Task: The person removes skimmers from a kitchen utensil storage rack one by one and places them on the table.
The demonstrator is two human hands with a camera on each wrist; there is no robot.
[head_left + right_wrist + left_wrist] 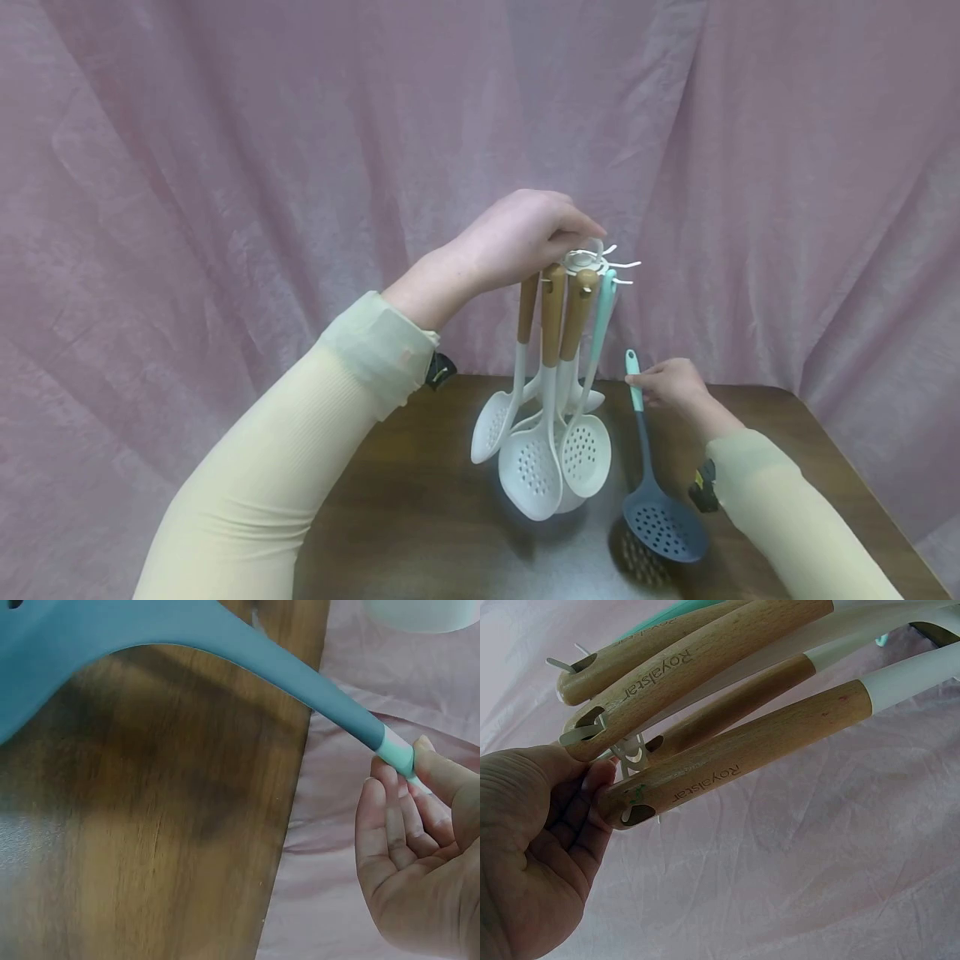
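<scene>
A white utensil rack (587, 262) stands on the wooden table (420, 475). Several white spoons and skimmers with wooden handles (553, 315) and one mint-handled utensil (602, 312) hang from its hooks. My left hand (581, 237) grips the top of the rack. In the left wrist view its fingertips (600, 780) touch the white hub beside the wooden "Royalstar" handles (705, 656). My right hand (637, 383) pinches the mint end of a dark blue slotted skimmer (663, 525) to the right of the rack. In the right wrist view my thumb and fingers (382, 802) close on that handle tip (396, 750).
Pink cloth (225, 167) hangs behind the table and drapes past its far edge (360, 885). The skimmer's head casts a shadow on the tabletop (150, 825) near the front right. The table's right edge (847, 467) runs close to my right sleeve.
</scene>
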